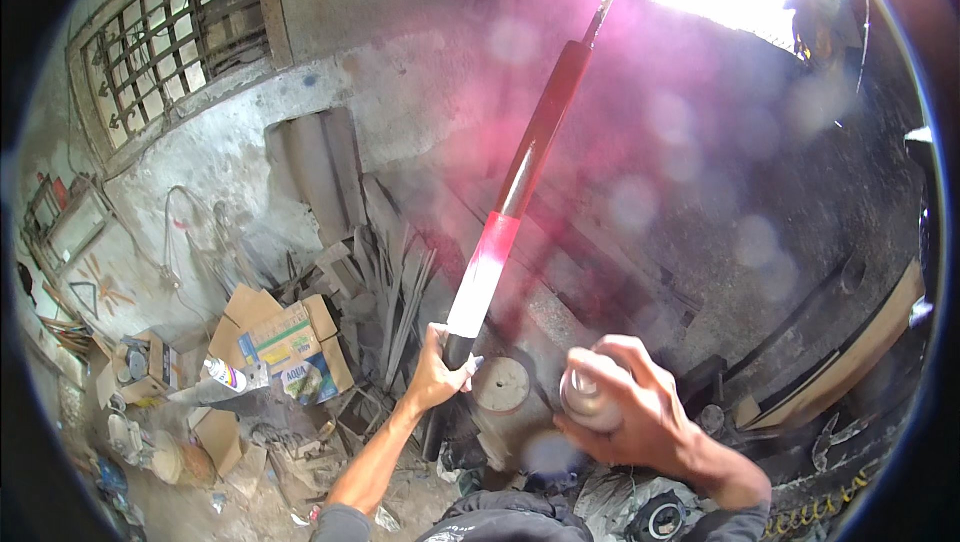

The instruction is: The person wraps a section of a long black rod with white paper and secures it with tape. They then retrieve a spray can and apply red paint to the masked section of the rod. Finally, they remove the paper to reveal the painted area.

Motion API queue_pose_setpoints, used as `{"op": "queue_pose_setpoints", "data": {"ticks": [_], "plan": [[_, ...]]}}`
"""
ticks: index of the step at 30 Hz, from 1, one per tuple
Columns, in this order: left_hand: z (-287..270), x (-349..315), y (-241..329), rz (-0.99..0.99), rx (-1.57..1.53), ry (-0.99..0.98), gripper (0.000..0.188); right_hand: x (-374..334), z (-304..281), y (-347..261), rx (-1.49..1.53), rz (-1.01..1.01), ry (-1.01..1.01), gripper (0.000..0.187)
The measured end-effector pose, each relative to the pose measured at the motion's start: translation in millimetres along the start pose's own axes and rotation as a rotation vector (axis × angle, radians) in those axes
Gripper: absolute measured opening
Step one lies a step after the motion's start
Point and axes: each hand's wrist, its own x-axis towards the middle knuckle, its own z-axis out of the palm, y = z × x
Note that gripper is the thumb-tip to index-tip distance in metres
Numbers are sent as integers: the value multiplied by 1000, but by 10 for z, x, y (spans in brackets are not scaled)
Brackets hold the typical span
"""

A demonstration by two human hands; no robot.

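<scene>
My left hand point(435, 380) grips a long pole point(533, 154) near its black lower end. The pole slants up and to the right: above the black part comes a white band, then bright red, then a long glossy dark red length, and a thin metal tip. Closed round a spray can point(588, 404) is my right hand point(650, 412), to the right of the pole, with a finger over the can's top. Pinkish-red haze hangs around the pole's upper part. Below the black grip a dark length of the pole shows.
Opened cardboard boxes point(330, 340) and a white bottle point(226, 374) are at the left. Boards and scrap wood point(385, 292) lean by the wall under a barred window point(180, 32). A round pale disc point(501, 385) lies between my hands. Bright light enters at top right.
</scene>
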Motion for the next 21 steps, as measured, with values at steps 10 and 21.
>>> {"op": "queue_pose_setpoints", "data": {"ticks": [10,21], "plan": [[38,-235,182,-2,34,-53,46,1343,-1092,1492,-77,22,657,53],[21,-426,364,-12,69,-86,37,350,-192,179,-281,-319,11,53]]}}
